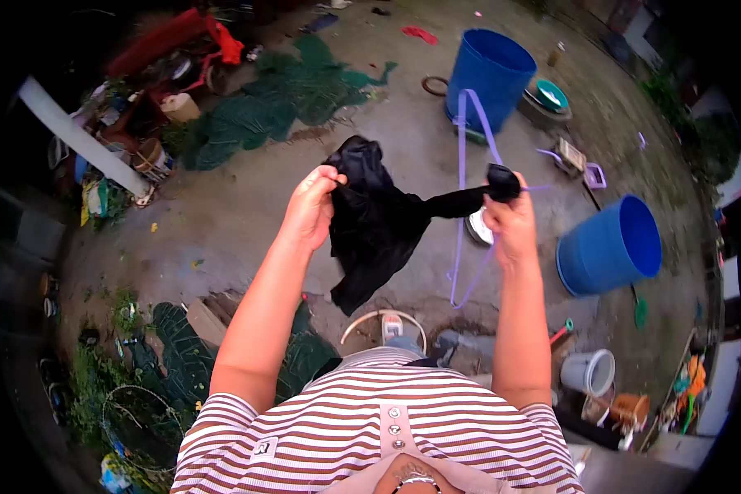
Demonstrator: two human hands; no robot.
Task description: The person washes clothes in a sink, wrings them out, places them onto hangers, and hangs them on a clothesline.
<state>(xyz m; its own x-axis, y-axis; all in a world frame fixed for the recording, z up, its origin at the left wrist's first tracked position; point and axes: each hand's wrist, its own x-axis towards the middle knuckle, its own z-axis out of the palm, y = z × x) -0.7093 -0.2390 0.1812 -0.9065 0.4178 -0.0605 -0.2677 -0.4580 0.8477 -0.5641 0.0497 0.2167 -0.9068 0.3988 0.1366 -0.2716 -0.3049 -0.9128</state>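
A black garment (375,226) hangs between my two hands, its body bunched on the left and a narrow part stretched out to the right. My left hand (311,204) is closed, pinching the garment's upper left edge. My right hand (512,222) is closed around the gathered end of the narrow part. A long purple clothes hanger (461,148) is also at my right hand, standing on end with its hook pointing right. Exactly how the fingers grip the hanger is hidden by cloth.
Two blue barrels (487,70) (605,247) stand ahead and to the right on the concrete yard. Green netting (259,111) lies at the upper left, near a slanted white post (82,136). A white bucket (589,372) sits at the lower right.
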